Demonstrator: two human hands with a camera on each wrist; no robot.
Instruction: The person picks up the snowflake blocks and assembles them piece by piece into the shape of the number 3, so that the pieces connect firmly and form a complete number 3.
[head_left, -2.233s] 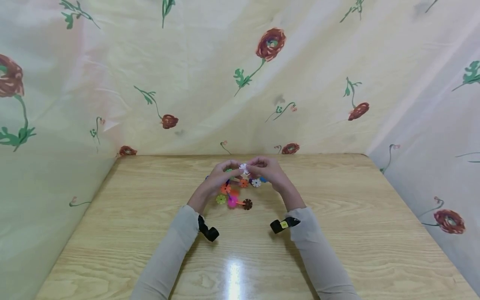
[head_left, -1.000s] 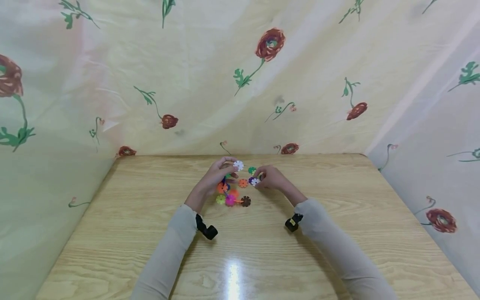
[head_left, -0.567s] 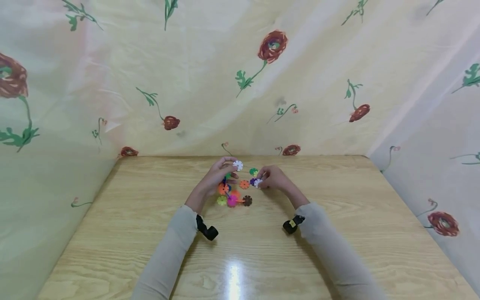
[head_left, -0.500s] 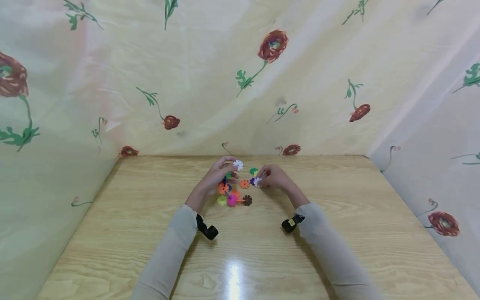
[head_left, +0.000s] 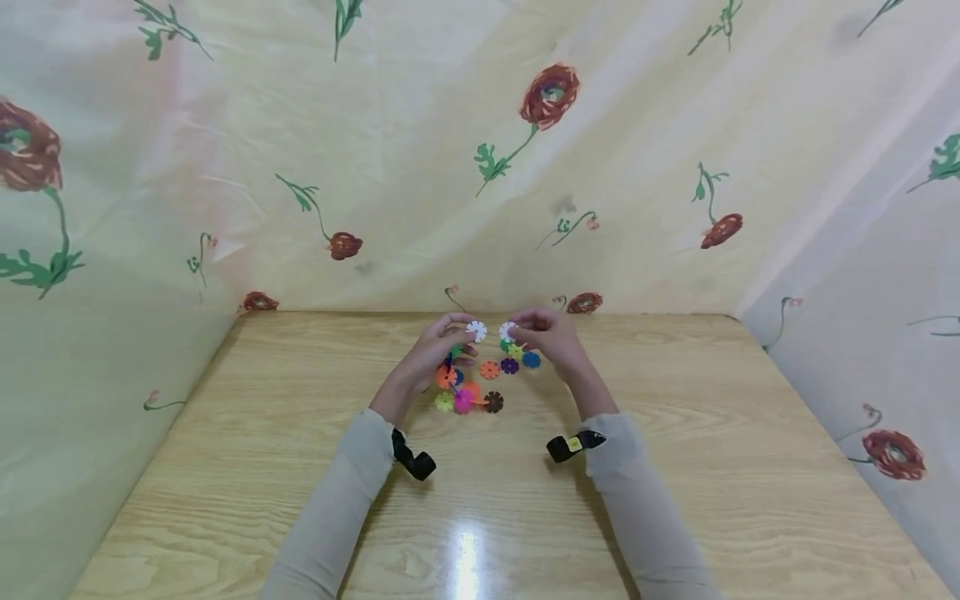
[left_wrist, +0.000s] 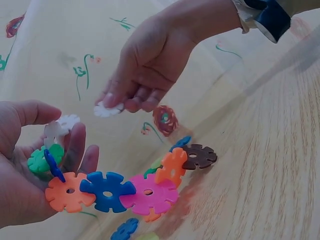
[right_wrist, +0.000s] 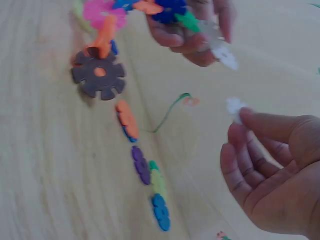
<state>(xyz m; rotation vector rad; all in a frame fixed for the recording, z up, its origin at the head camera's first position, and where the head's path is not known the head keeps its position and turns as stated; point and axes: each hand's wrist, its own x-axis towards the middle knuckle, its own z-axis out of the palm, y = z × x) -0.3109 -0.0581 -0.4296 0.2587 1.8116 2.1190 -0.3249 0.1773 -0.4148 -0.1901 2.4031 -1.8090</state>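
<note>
My left hand point(head_left: 431, 354) pinches a linked chain of notched plastic discs near its white end disc point(head_left: 476, 331). From that end, white, green, blue and orange discs lead to a blue disc point(left_wrist: 107, 192), a pink disc point(left_wrist: 150, 194) and, through an orange one, a brown disc point(left_wrist: 200, 156). Between thumb and fingers my right hand point(head_left: 553, 342) holds a single white disc point(right_wrist: 234, 107). It is level with the chain's white end in the head view, a small gap apart. My left fingers partly hide the white and green links.
Loose discs lie on the wooden table point(head_left: 337, 517) below and between the hands: orange point(head_left: 490, 369), purple point(head_left: 509, 366), blue point(head_left: 532, 359), yellow-green point(head_left: 515, 352) and green, partly covered in the head view. A flowered cloth point(head_left: 420, 167) hangs behind the table.
My right hand left the chain's white end, reached down to the loose discs, took a white disc there and lifted it beside that end. My left hand has stayed nearly still since.
</note>
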